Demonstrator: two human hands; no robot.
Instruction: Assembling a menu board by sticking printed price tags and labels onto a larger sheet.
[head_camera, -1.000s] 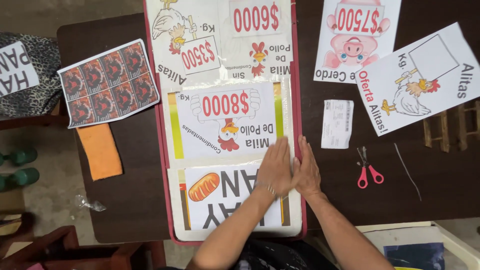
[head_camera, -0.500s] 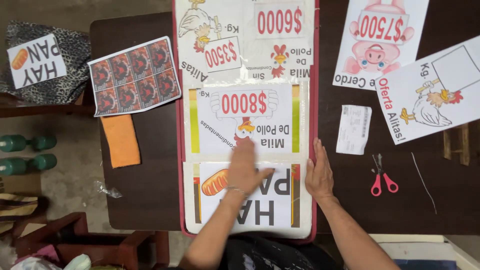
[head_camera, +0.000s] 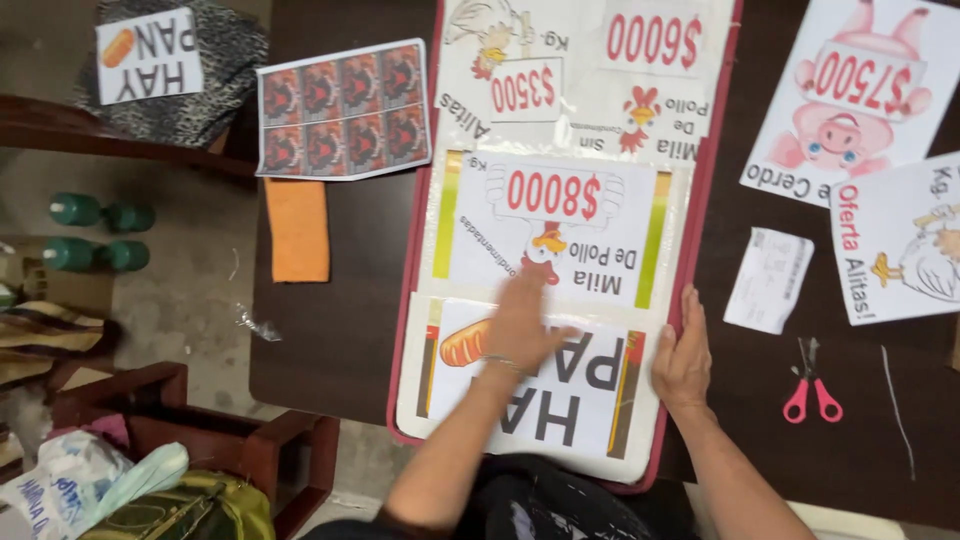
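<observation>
Now my left hand (head_camera: 522, 325) presses flat on the bread poster (head_camera: 540, 385), fingers spread; my right hand (head_camera: 683, 352) lies open on the red board's (head_camera: 700, 200) edge.

A dark wooden table (head_camera: 350, 300) carries a red-edged poster board (head_camera: 700, 200), orange cloth (head_camera: 297, 230), scissors (head_camera: 812, 385) and printed sheets (head_camera: 343, 108).

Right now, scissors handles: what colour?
Pink-red, on the scissors right of the right hand; head view.

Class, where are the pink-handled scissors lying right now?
In the head view, the scissors lie on the dark table at the right, just beyond the right hand and below a small white paper slip.
</observation>
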